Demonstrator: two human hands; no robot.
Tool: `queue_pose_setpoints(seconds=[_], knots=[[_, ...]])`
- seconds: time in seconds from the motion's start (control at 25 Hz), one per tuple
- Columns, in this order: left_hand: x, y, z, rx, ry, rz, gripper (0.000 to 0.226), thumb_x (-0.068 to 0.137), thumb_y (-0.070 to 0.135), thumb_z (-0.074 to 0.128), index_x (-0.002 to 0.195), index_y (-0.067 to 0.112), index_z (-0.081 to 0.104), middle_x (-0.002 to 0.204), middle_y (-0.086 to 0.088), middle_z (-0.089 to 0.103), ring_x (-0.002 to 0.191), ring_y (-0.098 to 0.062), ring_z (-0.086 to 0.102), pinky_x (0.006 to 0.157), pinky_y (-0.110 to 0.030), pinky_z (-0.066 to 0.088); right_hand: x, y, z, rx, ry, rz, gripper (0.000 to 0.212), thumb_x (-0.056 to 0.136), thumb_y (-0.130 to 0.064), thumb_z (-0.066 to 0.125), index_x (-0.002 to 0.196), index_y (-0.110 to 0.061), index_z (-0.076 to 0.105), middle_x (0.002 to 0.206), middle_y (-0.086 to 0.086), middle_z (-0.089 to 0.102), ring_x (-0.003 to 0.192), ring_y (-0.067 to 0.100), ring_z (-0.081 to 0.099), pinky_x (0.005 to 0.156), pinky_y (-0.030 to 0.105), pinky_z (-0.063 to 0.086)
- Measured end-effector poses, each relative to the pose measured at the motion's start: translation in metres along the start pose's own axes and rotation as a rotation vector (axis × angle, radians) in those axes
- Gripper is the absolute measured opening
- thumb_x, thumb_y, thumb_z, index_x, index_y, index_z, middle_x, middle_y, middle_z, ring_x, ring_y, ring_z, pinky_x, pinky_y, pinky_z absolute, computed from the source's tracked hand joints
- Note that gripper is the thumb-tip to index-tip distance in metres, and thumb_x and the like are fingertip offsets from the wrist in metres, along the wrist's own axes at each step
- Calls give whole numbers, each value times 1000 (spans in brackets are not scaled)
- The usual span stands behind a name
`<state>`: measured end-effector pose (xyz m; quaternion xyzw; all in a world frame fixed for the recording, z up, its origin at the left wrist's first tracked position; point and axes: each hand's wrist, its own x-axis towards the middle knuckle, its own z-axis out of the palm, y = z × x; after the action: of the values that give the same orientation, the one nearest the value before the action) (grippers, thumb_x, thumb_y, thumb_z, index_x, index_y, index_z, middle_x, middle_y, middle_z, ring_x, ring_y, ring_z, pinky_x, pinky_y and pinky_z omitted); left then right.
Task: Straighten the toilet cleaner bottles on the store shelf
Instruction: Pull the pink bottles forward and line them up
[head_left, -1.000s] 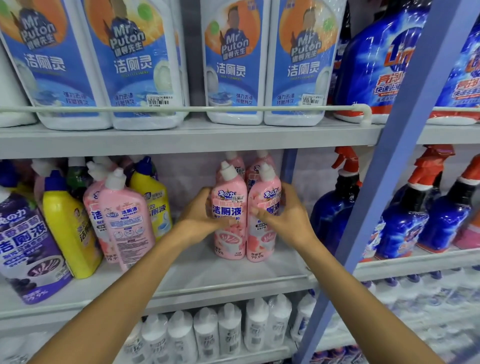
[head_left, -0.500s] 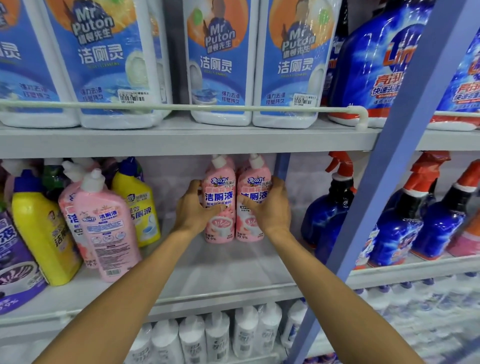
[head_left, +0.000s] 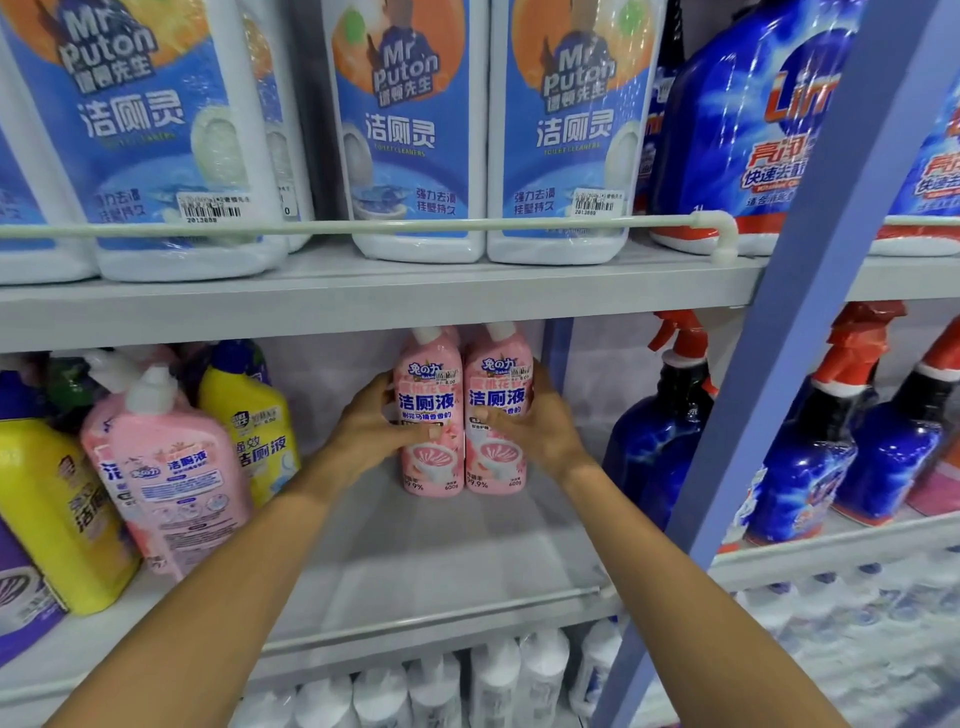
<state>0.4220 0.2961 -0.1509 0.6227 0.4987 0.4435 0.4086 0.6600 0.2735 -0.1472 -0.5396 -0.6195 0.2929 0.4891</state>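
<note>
Two pink toilet cleaner bottles stand upright, side by side and touching, deep on the middle shelf (head_left: 441, 561). My left hand (head_left: 371, 428) grips the left pink bottle (head_left: 430, 467) from its left side. The right pink bottle (head_left: 498, 462) is held by my right hand (head_left: 540, 426) from its right side. Both labels face me. Their white caps reach up under the shelf above.
Left on the same shelf stand a tilted pink bottle (head_left: 171, 478), yellow bottles (head_left: 49, 514) and a purple one (head_left: 21, 597). Blue spray bottles (head_left: 660, 436) stand right of a blue upright post (head_left: 810, 291). Large white cleaner jugs (head_left: 410, 135) fill the top shelf behind a rail.
Both hands have pushed the two pink bottles back, away from the shelf's front edge, keeping them together. The view has shifted slightly to the right.
</note>
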Motion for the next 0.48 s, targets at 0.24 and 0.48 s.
queue_pose_setpoints(seconds=[0.24, 0.48], knots=[[7, 0, 9, 14, -6, 39, 79, 63, 19, 95, 132, 27, 56, 126, 8, 69, 114, -11, 66, 95, -47, 58, 3, -1, -4, -49, 40, -16, 64, 74, -31, 89, 125, -30, 49, 112, -7, 71, 95, 6, 71, 76, 20, 58], [6, -7, 19, 37, 39, 58, 83, 53, 47, 88, 129, 35, 58, 125, 12, 70, 118, -12, 65, 97, -47, 57, 5, 7, 0, -46, 89, -17, 68, 75, -30, 88, 132, -20, 51, 117, -1, 72, 99, 12, 71, 83, 30, 62]])
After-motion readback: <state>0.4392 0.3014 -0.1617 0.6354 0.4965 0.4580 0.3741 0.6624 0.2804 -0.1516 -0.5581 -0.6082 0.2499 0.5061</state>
